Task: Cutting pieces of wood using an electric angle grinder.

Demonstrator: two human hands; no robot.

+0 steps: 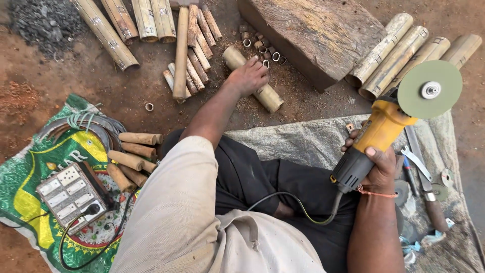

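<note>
Bamboo lies all about the seated person in the head view. The left hand (248,76) reaches forward and rests on a short bamboo tube (252,79) lying on the dirt floor beside a heavy wooden block (313,33), fingers spread over it, not yet closed round it. The right hand (376,164) grips a yellow angle grinder (376,136), its green disc (429,89) raised clear of any work. By the look of it a piece is being picked for grinding; lifting it calls for a firm wrap of the fingers. Small cut rings (262,48) lie beyond the tube. A grey sack (303,141) covers the floor under the lap, a socket board (70,194) sits at the left.
</note>
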